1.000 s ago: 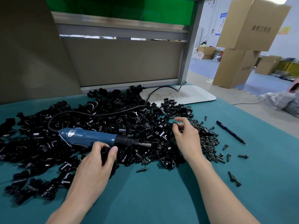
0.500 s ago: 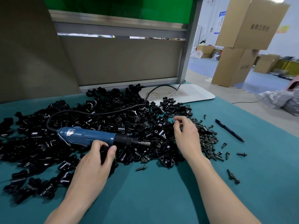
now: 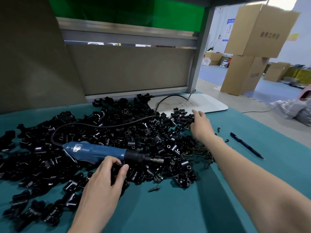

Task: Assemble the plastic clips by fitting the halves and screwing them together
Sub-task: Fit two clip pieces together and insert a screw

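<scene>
Head view shows me the clip halves [image 3: 117, 137] lying in one loose black heap on the counter [image 3: 185, 212]; I can pick out no joined pair. My left hand [image 3: 101, 185] pinches one black piece [image 3: 116, 167] at the heap's near edge. My right hand [image 3: 201, 126] reaches over the far side, fingers extended, apparently holding nothing. The screws [image 3: 202, 153] lie loose and the screwdriver [image 3: 96, 153] rests ungripped on the heap. I judge this clip's fitting and screwing are both yet to do.
</scene>
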Demonstrator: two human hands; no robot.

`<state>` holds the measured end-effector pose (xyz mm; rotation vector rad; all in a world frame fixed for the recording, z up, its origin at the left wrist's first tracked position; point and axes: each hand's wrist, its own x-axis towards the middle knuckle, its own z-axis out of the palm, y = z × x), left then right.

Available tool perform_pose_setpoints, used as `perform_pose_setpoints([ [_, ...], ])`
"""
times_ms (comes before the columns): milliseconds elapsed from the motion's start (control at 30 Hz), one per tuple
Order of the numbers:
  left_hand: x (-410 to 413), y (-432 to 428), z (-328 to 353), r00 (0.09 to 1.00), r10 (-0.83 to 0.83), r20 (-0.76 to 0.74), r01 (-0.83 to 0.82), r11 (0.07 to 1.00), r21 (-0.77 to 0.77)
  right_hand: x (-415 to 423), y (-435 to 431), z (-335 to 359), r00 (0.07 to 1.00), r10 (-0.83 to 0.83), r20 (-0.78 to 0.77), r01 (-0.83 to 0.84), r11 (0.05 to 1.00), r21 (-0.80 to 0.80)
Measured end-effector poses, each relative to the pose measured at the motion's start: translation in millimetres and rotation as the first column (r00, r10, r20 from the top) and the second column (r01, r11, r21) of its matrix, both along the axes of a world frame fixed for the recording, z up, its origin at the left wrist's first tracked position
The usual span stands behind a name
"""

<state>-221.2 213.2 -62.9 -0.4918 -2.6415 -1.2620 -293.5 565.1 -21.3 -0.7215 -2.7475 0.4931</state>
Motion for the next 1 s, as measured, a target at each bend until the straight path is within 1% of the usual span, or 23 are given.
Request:
perform_pose_setpoints([
  [67,-1.2,0.2,-1.1,1.0,0.005,0.022,-0.005,1.0,0.003,-7.7,13.5,2.2,0.994,0.022,0.108,-0.027,0.999,0.044],
  [100,-1.5,0.0,-1.6,1.0,0.008,0.028,-0.008,1.0,0.005,-9.0,18.4,3.1,0.994,0.024,0.109,-0.03,0.998,0.057],
  [133,-1.6,-0.2,-1.9,0.999,0.012,0.035,-0.012,1.0,0.011,-8.9,22.1,4.3,0.997,0.022,0.074,-0.026,0.998,0.063],
  [200,-2.3,-0.3,-2.1,0.999,0.016,0.045,-0.018,0.999,0.03,-4.7,26.0,10.0,0.997,0.001,-0.073,0.002,0.999,0.039],
  [233,-2.2,-0.2,-2.2,0.999,0.016,0.046,-0.018,0.999,0.043,0.0,26.5,14.6,0.983,-0.019,-0.181,0.017,1.0,-0.009],
  [267,-1.8,-0.4,-2.1,0.999,0.015,0.047,-0.018,0.998,0.055,6.4,25.7,19.7,0.95,-0.048,-0.309,0.019,0.995,-0.096],
  [300,-1.1,-0.5,-1.4,0.999,0.015,0.043,-0.018,0.998,0.067,15.1,23.8,24.4,0.893,-0.105,-0.437,0.002,0.973,-0.229],
  [333,-0.3,-0.7,-0.7,0.999,0.016,0.039,-0.019,0.997,0.077,26.8,20.6,29.0,0.822,-0.192,-0.536,-0.04,0.92,-0.389],
  [367,0.3,-0.8,-0.1,0.999,0.016,0.034,-0.019,0.995,0.093,41.3,15.9,32.5,0.754,-0.284,-0.592,-0.116,0.83,-0.545],
  [400,1.1,-0.9,0.9,0.999,0.018,0.038,-0.022,0.993,0.114,57.3,9.8,33.9,0.704,-0.358,-0.614,-0.219,0.713,-0.667],
  [433,0.5,-2.1,1.0,0.999,0.021,0.045,-0.027,0.991,0.131,72.0,1.2,30.6,0.674,-0.407,-0.617,-0.312,0.6,-0.736],
  [467,1.6,-2.1,2.0,0.999,0.022,0.05,-0.029,0.989,0.146,88.9,-8.6,26.3,0.659,-0.431,-0.616,-0.369,0.528,-0.765],
  [533,4.5,-1.8,4.1,0.999,0.013,0.034,-0.018,0.987,0.161,118.8,-33.0,15.0,0.652,-0.456,-0.606,-0.43,0.436,-0.791],
  [600,9.2,-1.1,7.1,1.0,-0.002,-0.008,0.003,0.984,0.177,138.6,-57.3,6.4,0.675,-0.479,-0.561,-0.479,0.294,-0.827],
  [667,15.1,-1.5,9.4,0.994,-0.008,-0.108,0.028,0.983,0.183,147.9,-82.7,1.7,0.731,-0.443,-0.52,-0.519,0.133,-0.844],
  [733,23.9,0.4,11.8,0.98,-0.008,-0.197,0.05,0.977,0.209,150.6,-109.7,-0.4,0.801,-0.377,-0.466,-0.49,0.036,-0.871],
  [767,29.7,3.6,12.8,0.984,0.002,-0.181,0.047,0.962,0.268,150.2,-123.6,-1.5,0.837,-0.339,-0.43,-0.458,-0.003,-0.889],
  [800,36.3,8.3,13.1,0.992,0.01,-0.127,0.037,0.931,0.363,149.2,-136.8,-3.3,0.87,-0.293,-0.396,-0.425,-0.043,-0.904],
  [867,48.0,21.4,12.4,1.0,-0.018,0.012,0.008,0.824,0.566,148.6,-158.9,-6.1,0.91,-0.196,-0.365,-0.391,-0.114,-0.913],
  [933,56.5,33.9,10.5,0.987,-0.105,0.119,-0.006,0.723,0.691,150.3,-171.5,-8.9,0.92,-0.111,-0.376,-0.389,-0.142,-0.91],
  [1000,60.5,41.4,10.1,0.956,-0.21,0.204,-0.018,0.653,0.757,153.3,-175.4,-15.0,0.918,-0.039,-0.395,-0.397,-0.148,-0.906],
])
